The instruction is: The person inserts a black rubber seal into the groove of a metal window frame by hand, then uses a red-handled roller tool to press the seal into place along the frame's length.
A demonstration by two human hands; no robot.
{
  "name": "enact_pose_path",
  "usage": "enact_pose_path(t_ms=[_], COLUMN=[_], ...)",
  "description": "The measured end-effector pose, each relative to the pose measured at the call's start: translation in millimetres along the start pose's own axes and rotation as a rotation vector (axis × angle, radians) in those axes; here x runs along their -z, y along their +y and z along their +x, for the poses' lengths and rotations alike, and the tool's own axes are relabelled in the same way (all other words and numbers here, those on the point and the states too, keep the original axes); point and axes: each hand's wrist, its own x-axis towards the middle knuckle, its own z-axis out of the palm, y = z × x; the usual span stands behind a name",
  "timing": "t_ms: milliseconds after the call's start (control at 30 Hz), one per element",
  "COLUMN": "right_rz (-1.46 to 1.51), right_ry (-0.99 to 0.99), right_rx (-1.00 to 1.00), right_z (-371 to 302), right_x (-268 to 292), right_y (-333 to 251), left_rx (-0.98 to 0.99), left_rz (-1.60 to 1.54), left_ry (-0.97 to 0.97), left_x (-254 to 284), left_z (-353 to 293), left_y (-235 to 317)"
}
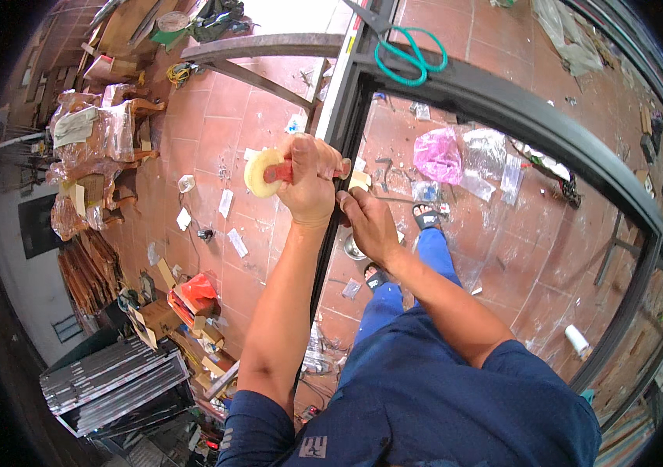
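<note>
My left hand (pixel 308 183) is closed round a red tool, with a thick cream-coloured round disc (pixel 257 173) sticking out on its left side. The tool's red end (pixel 344 169) shows on the right, over the black metal frame (pixel 338 132). Just below, my right hand (pixel 369 224) has its fingers bent together against the same bar; whatever is between the fingertips is hidden. A small pale yellow piece (pixel 359 180) lies beside these fingers. Farther up, scissors with teal handles (pixel 422 68) rest on the frame.
The black frame spans the right side, around my legs. Plastic scraps and a pink bag (pixel 438 154) litter the tiled floor (pixel 503 257). Wrapped wooden furniture (pixel 90 148) stands at left, a stack of dark metal bars (pixel 114 385) at lower left. A white roll (pixel 577 339) lies at right.
</note>
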Motion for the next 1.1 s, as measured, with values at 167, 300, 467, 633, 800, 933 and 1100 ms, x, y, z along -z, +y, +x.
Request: enact_pose_path(t_ms=[167, 300, 467, 633, 800, 933, 1100], right_rz=[-0.032, -0.137, 0.232, 0.509, 0.575, 0.229, 0.001], right_ry=[-0.041, -0.064, 0.176, 0.385, 0.196, 0.110, -0.149], right_rx=[0.077, -0.023, -0.008, -0.191, -0.168, -0.060, -0.121], right_z=[41.1, 80.2, 136.2, 164.8, 166.6, 108.5, 6.4], right_x=[22.2, 47.2, 54.6, 36.5, 42.2, 21.5, 0.6], right_y=[0.8, -10.3, -16.9, -6.0, -6.2, 6.6, 74.8], left_rx=[0.041, -0.033, 0.208, 0.720, 0.994, 1.013, 0.868], left_rz=[0.031, -0.045, 0.262, 1.105, 1.186, 1.051, 0.932], left_ry=[0.102, 0.190, 0.264, 0.367, 0.558, 0.786, 0.891], left_x=[-14.8, -13.0, 28.5, 46.5, 33.0, 25.5, 44.0], left_z=[27.8, -5.6, -147.8, -310.7, -443.7, -509.5, -541.3], left_y=[-1.9, 65.4, 128.1, 115.5, 100.1, 94.5, 89.7])
